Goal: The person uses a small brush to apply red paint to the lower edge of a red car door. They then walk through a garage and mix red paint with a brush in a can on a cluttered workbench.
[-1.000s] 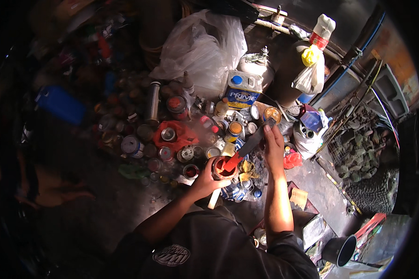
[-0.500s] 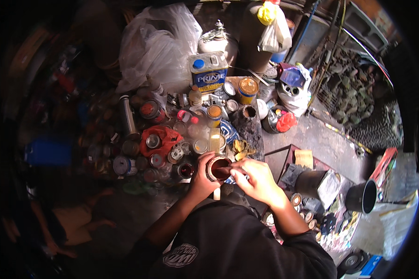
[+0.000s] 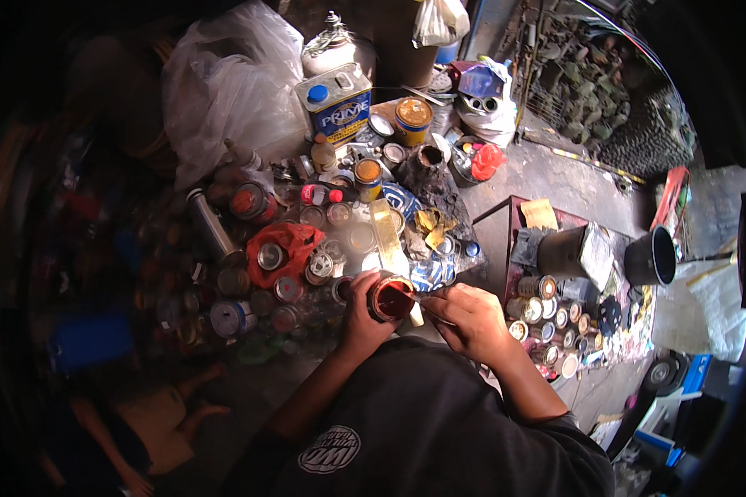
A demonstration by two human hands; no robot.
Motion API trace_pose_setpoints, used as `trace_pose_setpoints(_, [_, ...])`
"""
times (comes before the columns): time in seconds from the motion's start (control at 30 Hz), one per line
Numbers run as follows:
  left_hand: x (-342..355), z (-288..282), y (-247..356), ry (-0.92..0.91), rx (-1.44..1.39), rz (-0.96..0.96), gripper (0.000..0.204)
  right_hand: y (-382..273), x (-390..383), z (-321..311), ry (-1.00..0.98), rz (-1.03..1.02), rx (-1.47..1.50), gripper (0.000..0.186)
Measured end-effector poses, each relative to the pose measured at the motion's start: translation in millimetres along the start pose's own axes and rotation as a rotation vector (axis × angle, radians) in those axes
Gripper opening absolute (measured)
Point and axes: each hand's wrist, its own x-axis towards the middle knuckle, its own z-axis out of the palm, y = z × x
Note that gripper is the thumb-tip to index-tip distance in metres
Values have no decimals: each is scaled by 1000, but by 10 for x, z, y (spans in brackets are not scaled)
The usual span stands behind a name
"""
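Observation:
My left hand (image 3: pixel 361 321) is wrapped round a small round jar (image 3: pixel 379 310), tilted so that its open mouth shows dark red liquid (image 3: pixel 396 300) inside. From the right, my right hand (image 3: pixel 474 321) pinches a thin stirring tool (image 3: pixel 423 297) whose tip reaches over the jar's rim. Its exact kind cannot be made out. Just beyond the jar lie a pale wooden strip (image 3: pixel 385 236) and a blue-and-white crumpled wrapper (image 3: pixel 433 272).
Cans and jars crowd the bench, with a red plastic bag (image 3: pixel 294 244), a blue-yellow rectangular tin (image 3: pixel 337 108) and a yellow can (image 3: pixel 413 120). To the right stand a black bucket (image 3: pixel 651 257) and a low rack of cans (image 3: pixel 539 311). Another person's arm (image 3: pixel 112 439) shows at lower left.
My view has shifted, so the bench sits further left and up. My right hand has drawn back to the right of the jar, and more of the red liquid shows.

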Motion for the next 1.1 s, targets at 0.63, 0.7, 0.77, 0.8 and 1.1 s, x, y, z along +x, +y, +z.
trace_pose_setpoints(0.63, [-173,-569,-328,-160,-120,39,95,-560,17,619,32,99,-40,42])
trace_pose_setpoints(0.7, [-292,-665,-412,-183,-140,-34,95,-617,38,698,-8,87,-19,41])
trace_pose_setpoints(0.77, [-469,-774,-484,-222,-158,-160,96,-644,31,787,5,104,-12,40])
trace_pose_setpoints(0.8, [-554,-837,-527,-202,-60,-123,96,-659,38,846,11,112,-9,40])
trace_pose_setpoints(1.1, [-1482,-829,-1418,69,35,-445,96,-367,192,2089,-141,234,88,29])
